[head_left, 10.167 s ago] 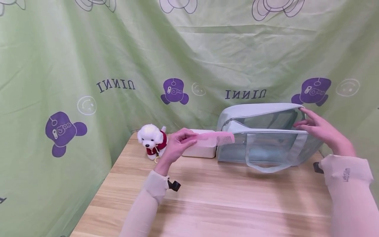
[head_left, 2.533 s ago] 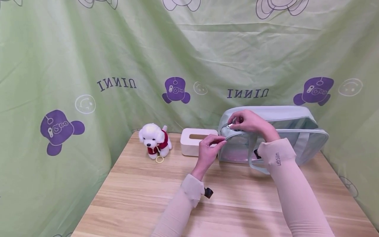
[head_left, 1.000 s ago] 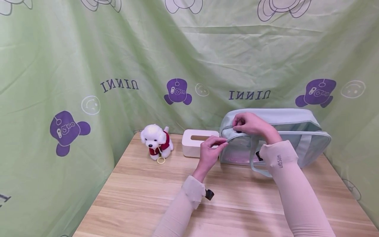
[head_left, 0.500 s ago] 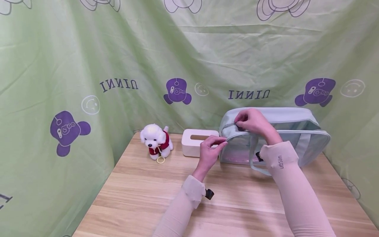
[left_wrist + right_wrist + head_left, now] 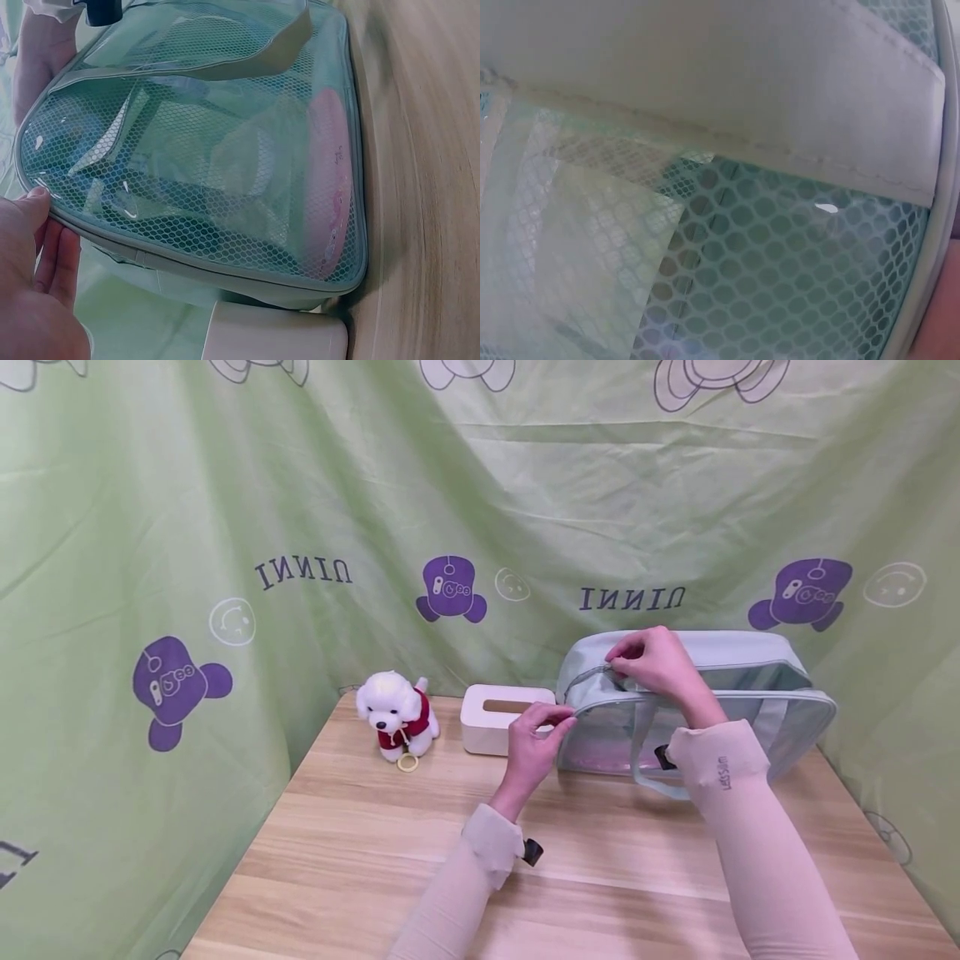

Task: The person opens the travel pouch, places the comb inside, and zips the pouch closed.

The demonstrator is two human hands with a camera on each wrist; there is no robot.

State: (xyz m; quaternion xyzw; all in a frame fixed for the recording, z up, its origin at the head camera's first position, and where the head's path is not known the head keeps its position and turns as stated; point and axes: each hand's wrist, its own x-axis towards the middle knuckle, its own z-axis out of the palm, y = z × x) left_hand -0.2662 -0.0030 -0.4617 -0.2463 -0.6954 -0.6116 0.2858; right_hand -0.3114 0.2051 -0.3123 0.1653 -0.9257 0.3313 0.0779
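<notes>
A pale green see-through mesh bag (image 5: 600, 739) stands at the right of the table, its top zipper partly undone. My left hand (image 5: 528, 747) pinches the rim at the bag's upper left corner between thumb and fingers. Just above, my right hand (image 5: 656, 664) pinches the zipper's pull near the left end of the opening; the pull itself is mostly hidden by the fingertips. Inside, along the bag's bottom, lies a pink comb (image 5: 330, 184), plain in the left wrist view. The right wrist view is filled by the mesh and a strap (image 5: 727, 90).
A white tissue box (image 5: 487, 731) stands close against the bag's left side. Farther left sits a white plush dog (image 5: 390, 706) in a red top, with a small yellow ring (image 5: 407, 763) before it. A green curtain (image 5: 360, 485) hangs behind the table (image 5: 337, 860).
Earlier my left hand held the comb outside the bag; now it is inside. Lately my right hand has slid a little right and up along the zipper, while my left stays at the corner.
</notes>
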